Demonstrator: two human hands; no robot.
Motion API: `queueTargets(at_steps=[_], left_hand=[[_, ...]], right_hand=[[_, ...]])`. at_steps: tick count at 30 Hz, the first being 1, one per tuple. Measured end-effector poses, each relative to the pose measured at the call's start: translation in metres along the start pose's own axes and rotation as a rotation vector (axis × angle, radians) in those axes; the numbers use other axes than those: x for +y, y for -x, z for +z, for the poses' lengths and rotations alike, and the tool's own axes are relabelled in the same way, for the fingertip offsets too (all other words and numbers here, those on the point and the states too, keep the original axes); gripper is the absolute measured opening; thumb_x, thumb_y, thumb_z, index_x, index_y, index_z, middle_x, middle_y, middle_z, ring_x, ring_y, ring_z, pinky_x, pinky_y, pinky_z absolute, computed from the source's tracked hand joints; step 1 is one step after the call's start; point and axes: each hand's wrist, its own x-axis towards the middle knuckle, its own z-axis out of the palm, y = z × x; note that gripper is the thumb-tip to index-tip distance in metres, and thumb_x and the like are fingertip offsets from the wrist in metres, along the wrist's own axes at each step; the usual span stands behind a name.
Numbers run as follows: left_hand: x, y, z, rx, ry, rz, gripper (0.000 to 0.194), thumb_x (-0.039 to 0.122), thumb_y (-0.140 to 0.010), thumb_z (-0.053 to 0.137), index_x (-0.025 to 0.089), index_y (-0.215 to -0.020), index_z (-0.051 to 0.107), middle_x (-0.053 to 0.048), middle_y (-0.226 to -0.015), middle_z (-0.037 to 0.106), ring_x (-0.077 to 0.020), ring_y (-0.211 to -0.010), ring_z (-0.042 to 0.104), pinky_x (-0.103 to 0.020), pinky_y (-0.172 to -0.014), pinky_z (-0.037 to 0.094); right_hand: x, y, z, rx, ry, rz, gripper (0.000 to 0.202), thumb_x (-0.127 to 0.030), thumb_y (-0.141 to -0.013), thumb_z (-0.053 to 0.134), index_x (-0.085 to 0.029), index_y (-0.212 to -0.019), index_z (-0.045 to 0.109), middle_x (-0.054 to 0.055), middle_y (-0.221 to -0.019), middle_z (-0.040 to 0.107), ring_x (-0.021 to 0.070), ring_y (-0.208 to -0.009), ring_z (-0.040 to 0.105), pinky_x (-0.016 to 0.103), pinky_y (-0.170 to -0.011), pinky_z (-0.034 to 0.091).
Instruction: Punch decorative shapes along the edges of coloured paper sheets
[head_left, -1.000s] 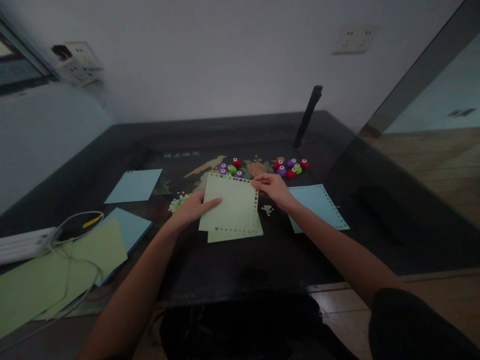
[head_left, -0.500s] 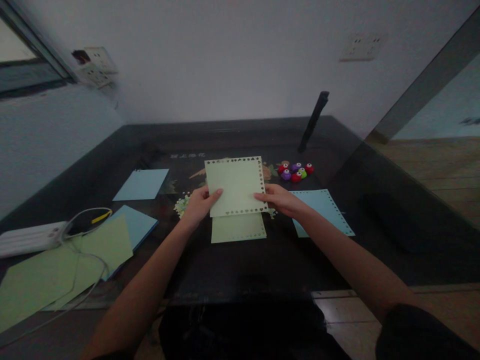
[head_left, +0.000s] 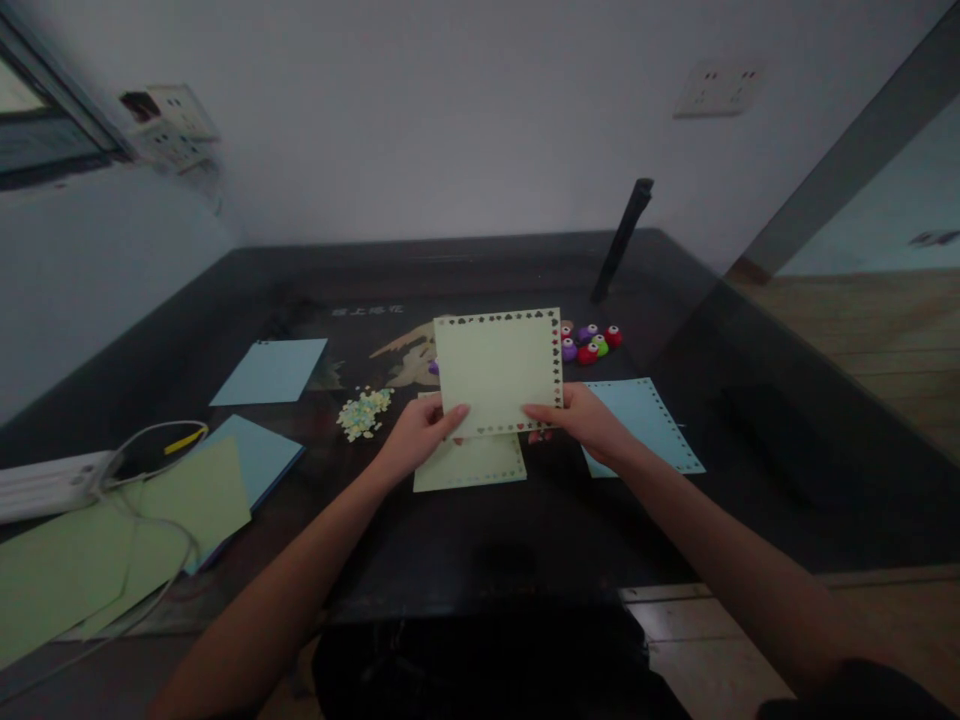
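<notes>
Raised above the dark table, a pale green sheet of paper (head_left: 496,372) is held between my two hands. Small punched shapes, such as hearts and stars, run along its top, right and bottom edges. My left hand (head_left: 420,432) pinches its lower left corner, thumb in front. The lower right side is in the grip of my right hand (head_left: 585,415). Beneath lies another green punched sheet (head_left: 472,468), partly covered. A pile of tiny paper cut-outs (head_left: 364,412) sits left of my left hand. Beyond my right hand are several colourful craft punches (head_left: 592,345), partly hidden by the held sheet.
A blue punched sheet (head_left: 645,425) lies at right, another blue sheet (head_left: 271,370) at left. Green sheets (head_left: 75,560), blue sheets (head_left: 262,455), a white power strip (head_left: 56,483) and its cable occupy the near left. A black upright stick (head_left: 622,240) stands at the back right.
Both hands have moved the held sheet to the right and slightly nearer. The pile of cut-outs now shows more fully, and some craft punches are now covered.
</notes>
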Motion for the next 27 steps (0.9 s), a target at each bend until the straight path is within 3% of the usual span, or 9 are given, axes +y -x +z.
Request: queueTargets(at_steps=[4, 8, 17, 27], left_hand=[[0.01, 0.005, 0.008, -0.108, -0.058, -0.044, 0.033, 0.043, -0.083, 0.051, 0.015, -0.067, 0.06, -0.001, -0.049, 0.059, -0.0107, -0.044, 0.049, -0.023, -0.046, 0.036], [0.019, 0.008, 0.015, -0.152, -0.002, -0.071, 0.029, 0.039, -0.084, 0.05, 0.016, -0.069, 0.06, -0.002, -0.051, 0.062, -0.0103, -0.043, 0.051, -0.023, -0.045, 0.036], [0.019, 0.009, 0.018, -0.158, -0.031, -0.079, 0.032, 0.042, -0.084, 0.049, 0.017, -0.068, 0.06, -0.001, -0.05, 0.062, -0.0097, -0.042, 0.049, -0.023, -0.046, 0.036], [0.011, 0.011, 0.02, -0.138, -0.075, -0.064, 0.036, 0.045, -0.085, 0.05, 0.016, -0.066, 0.06, -0.001, -0.051, 0.062, -0.0116, -0.047, 0.053, -0.022, -0.049, 0.038]], right_hand=[[0.003, 0.009, -0.006, 0.04, -0.017, 0.001, 0.023, -0.037, -0.071, 0.069, -0.015, -0.078, 0.065, 0.007, -0.075, 0.071, 0.0147, -0.057, 0.062, 0.026, -0.05, 0.046], [0.006, 0.016, -0.006, 0.045, -0.051, 0.005, 0.022, -0.039, -0.071, 0.069, -0.018, -0.076, 0.065, 0.007, -0.074, 0.07, 0.0152, -0.055, 0.061, 0.027, -0.046, 0.044], [0.006, 0.02, -0.005, -0.023, 0.009, 0.008, 0.021, -0.039, -0.074, 0.066, -0.018, -0.073, 0.068, 0.006, -0.063, 0.069, 0.0145, -0.049, 0.058, 0.028, -0.046, 0.044], [0.006, 0.018, -0.006, 0.001, 0.087, 0.032, 0.019, -0.037, -0.071, 0.067, -0.018, -0.071, 0.069, 0.008, -0.066, 0.071, 0.0159, -0.051, 0.061, 0.028, -0.047, 0.046]])
